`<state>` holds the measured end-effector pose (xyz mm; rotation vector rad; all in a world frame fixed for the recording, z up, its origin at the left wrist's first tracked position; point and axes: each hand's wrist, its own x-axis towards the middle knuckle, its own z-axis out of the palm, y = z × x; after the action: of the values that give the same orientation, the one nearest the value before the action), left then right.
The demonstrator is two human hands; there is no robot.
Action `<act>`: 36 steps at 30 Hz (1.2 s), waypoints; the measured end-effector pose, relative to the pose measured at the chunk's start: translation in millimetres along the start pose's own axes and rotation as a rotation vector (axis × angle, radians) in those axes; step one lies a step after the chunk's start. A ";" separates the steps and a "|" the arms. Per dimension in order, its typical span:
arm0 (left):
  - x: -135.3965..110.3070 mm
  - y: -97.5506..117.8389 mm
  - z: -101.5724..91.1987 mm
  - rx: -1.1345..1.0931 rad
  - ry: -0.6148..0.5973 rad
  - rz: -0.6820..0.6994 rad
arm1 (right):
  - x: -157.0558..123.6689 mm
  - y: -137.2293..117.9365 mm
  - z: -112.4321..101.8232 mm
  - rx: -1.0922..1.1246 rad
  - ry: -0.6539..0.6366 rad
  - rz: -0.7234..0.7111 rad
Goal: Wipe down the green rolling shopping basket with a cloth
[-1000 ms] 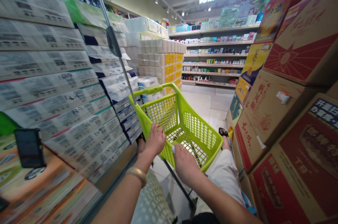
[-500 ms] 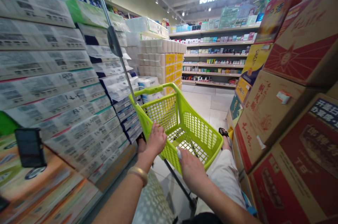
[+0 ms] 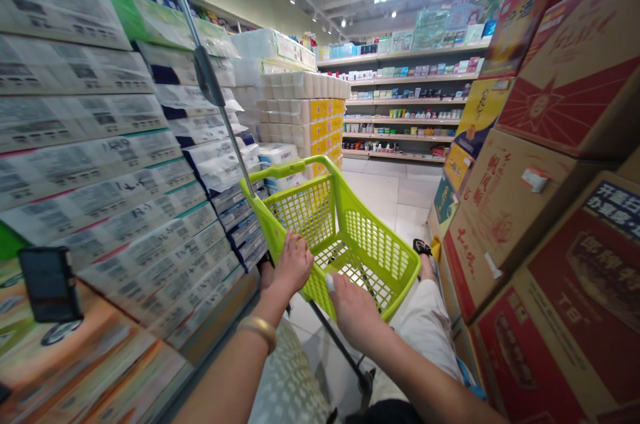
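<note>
A lime-green shopping basket with lattice sides stands in front of me, with no goods seen in it. It is tilted in view, and a dark leg with a wheel shows beneath. My left hand is closed over the basket's near rim, fingers together; a gold bangle is on that wrist. My right hand is closed beside the same rim, pinching a small white wad, perhaps tissue or cloth. Whether this hand touches the basket I cannot tell.
Stacked paper packs rise on the left, with a phone near orange packs. A metal pole leans upward by the basket. Large cartons line the right. A sandalled foot lies beyond the basket; shelves stand behind.
My right hand has shifted slightly left and up along the near rim, with the white wad in its fingers. My left hand stays on the rim.
</note>
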<state>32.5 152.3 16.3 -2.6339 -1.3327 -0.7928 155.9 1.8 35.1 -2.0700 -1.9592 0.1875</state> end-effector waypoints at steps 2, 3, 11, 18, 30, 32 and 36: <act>-0.5 0.5 1.2 -0.014 0.014 -0.003 | -14.0 8.9 4.3 0.002 0.020 0.002; -0.7 0.9 1.6 -0.018 0.019 -0.002 | -19.3 11.7 6.0 0.002 0.030 0.006; 0.1 -0.1 -1.3 0.011 0.015 0.006 | -3.5 -7.5 0.0 0.010 0.042 0.015; 3.9 -11.0 -5.9 0.027 -0.020 -0.007 | 13.5 -17.7 -1.3 0.010 0.031 -0.026; 6.5 -6.6 -2.7 0.009 -0.017 -0.016 | -21.9 5.2 24.7 -0.053 0.180 0.017; 11.0 -11.8 -4.5 0.010 -0.034 0.000 | -13.9 -0.7 23.8 -0.041 0.174 0.025; 25.0 -25.9 -10.1 0.031 -0.132 -0.029 | -10.2 -2.3 27.6 -0.017 0.201 -0.022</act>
<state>20.6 183.5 33.2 -2.6899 -1.4058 -0.6052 145.1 -5.1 8.5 -1.9910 -1.8680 -0.0404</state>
